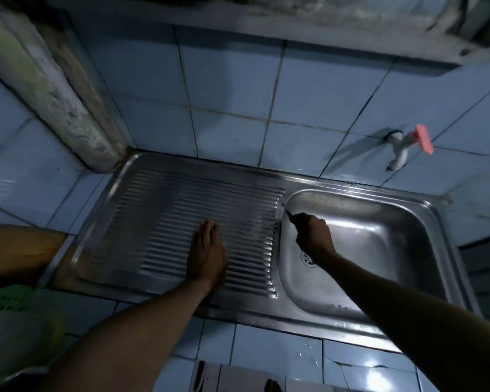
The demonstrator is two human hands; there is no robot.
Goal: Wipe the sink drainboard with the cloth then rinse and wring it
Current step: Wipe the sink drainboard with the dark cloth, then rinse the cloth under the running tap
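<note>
The ribbed steel drainboard fills the left part of the sink unit. My left hand lies flat on it, palm down, fingers together, with nothing in it. My right hand hovers over the left side of the sink basin, closed around a small dark cloth; only a dark tip of it shows past the knuckles. The round drain is just below that hand.
A white wall tap with a pink handle sticks out above the basin's far right. Blue tiles cover the wall and counter. A green basket and a wooden board sit at the left edge. A concrete pillar stands at the back left.
</note>
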